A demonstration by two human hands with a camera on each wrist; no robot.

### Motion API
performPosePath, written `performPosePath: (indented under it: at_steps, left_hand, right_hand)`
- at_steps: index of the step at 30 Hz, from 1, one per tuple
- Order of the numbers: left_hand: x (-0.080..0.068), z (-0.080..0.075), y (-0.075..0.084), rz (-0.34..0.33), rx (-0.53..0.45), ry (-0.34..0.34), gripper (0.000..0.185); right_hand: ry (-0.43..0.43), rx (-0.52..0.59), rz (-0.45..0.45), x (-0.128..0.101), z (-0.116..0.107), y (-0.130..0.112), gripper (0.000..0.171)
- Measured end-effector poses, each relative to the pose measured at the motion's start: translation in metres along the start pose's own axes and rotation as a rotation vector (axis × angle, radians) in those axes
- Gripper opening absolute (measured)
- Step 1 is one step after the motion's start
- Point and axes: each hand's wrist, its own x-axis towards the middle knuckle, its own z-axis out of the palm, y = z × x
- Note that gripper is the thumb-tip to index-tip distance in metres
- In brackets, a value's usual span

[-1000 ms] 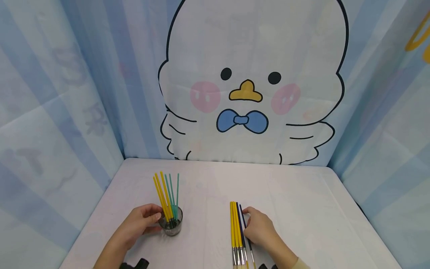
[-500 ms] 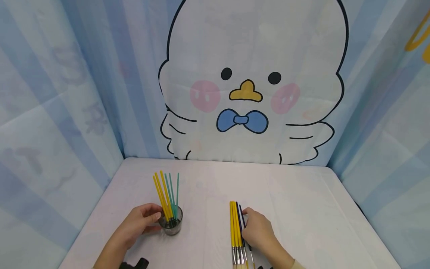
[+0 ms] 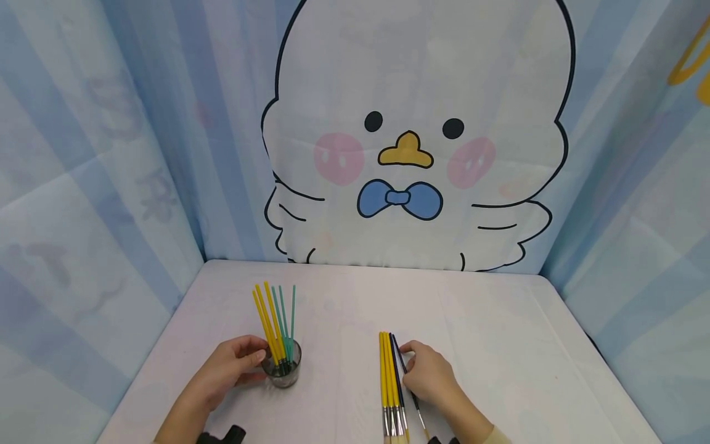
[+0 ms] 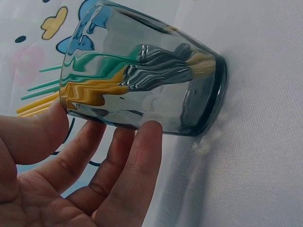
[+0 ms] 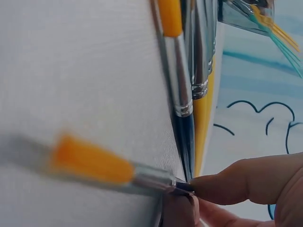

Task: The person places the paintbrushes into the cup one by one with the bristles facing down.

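My left hand (image 3: pixel 230 367) rests its thumb and fingertips against the side of a clear glass cup (image 3: pixel 283 380). Yellow and green paintbrushes (image 3: pixel 270 324) lean in the cup, handles up; in the left wrist view their bristles reach its base. My right hand (image 3: pixel 429 373) pinches a dark blue paintbrush (image 5: pixel 154 178) with orange bristles between thumb and finger, close behind its silver ferrule. To its left on the table lie several yellow paintbrushes (image 3: pixel 386 370) side by side and another dark blue paintbrush (image 3: pixel 399 385), bristles toward me.
A pale cloth covers the table (image 3: pixel 338 308). Behind it hangs a curtain (image 3: pixel 410 240) printed with a cartoon chick, and blue-striped cloth (image 3: pixel 83 216) stands at the sides. Black wrist gear (image 3: pixel 223 436) shows under the left wrist.
The pinched dark blue paintbrush has turned, its bristle end swinging right, away from the row. My right hand shifted slightly left, then back right. My left hand and the cup have stayed put.
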Motion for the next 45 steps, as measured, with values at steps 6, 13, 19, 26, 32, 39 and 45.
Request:
performPosePath:
  at_steps: [6, 13, 19, 26, 32, 39, 45]
  left_hand:
    - [0.001, 0.0, 0.0, -0.005, 0.005, 0.004, 0.026]
    - [0.0, 0.002, 0.001, -0.009, 0.0, 0.001, 0.025]
    - [0.0, 0.002, 0.001, -0.01, 0.005, 0.004, 0.025]
    - [0.001, 0.002, 0.0, -0.017, 0.008, 0.011, 0.025]
    - [0.0, 0.001, 0.002, -0.013, 0.009, 0.009, 0.025]
    - [-0.002, 0.0, 0.003, -0.003, 0.005, 0.003, 0.025]
    - [-0.002, 0.0, 0.003, -0.002, 0.002, 0.005, 0.026]
  right_hand:
    - [-0.018, 0.109, -0.001, 0.003, 0.0, 0.005, 0.059]
    - [-0.057, 0.332, 0.021, 0.004, -0.001, -0.004, 0.066]
    - [-0.048, 0.505, 0.034, 0.002, -0.002, -0.02, 0.067]
    - [-0.023, 0.606, 0.01, 0.002, 0.001, -0.036, 0.065]
    - [-0.015, 0.689, -0.004, 0.001, 0.005, -0.047, 0.064]
    - [0.002, 0.775, -0.047, 0.003, 0.009, -0.061, 0.064]
    - [0.006, 0.843, -0.093, 0.005, 0.014, -0.073, 0.064]
